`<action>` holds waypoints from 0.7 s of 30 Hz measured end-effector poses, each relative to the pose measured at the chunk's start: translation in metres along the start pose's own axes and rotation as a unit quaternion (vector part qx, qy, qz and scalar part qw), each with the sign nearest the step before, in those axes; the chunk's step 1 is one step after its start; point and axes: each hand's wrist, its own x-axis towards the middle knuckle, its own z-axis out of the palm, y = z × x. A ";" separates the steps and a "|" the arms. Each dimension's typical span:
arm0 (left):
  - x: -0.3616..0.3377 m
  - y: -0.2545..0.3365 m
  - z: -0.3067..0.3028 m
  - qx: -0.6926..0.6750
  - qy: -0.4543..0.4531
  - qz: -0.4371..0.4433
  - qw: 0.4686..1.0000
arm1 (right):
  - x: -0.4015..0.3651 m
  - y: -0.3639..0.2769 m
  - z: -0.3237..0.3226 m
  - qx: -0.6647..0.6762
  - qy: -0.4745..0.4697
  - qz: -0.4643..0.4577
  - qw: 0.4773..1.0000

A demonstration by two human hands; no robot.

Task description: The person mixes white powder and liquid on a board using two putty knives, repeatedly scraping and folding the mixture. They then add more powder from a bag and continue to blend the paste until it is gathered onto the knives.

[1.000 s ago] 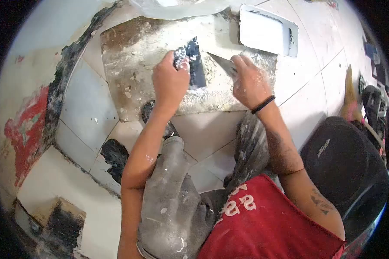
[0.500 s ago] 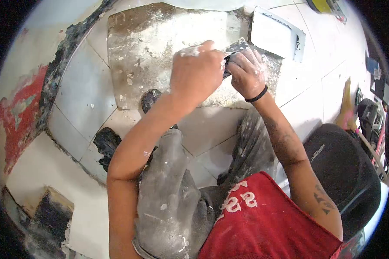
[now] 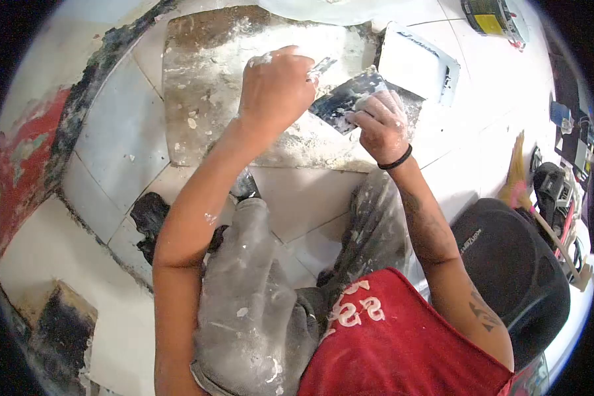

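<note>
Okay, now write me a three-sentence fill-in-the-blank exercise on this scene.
The hand with the dark wristband is the person's ____ hand.
The dark blade in that hand is smeared with ____ paste.
The shirt with pale lettering is ____ in colour.

Missing words: right; white; red.

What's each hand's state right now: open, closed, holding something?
Left hand: closed, holding a white-smeared tool, mostly hidden by the fist.
Right hand: closed on a dark flat blade smeared with white.
</note>
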 end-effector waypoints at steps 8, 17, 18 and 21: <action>0.006 0.026 0.000 0.027 -0.045 0.051 0.997 | 0.009 -0.004 0.021 0.056 0.015 -0.048 0.997; 0.023 -0.018 0.023 0.020 -0.011 0.041 0.999 | 0.019 -0.023 -0.005 0.052 -0.058 -0.010 0.997; 0.020 -0.024 0.022 0.002 0.010 0.026 1.000 | 0.014 -0.021 -0.007 0.045 -0.054 0.031 0.997; 0.017 -0.032 0.011 -0.058 -0.021 -0.102 0.993 | -0.005 -0.003 -0.018 0.001 -0.062 0.182 0.981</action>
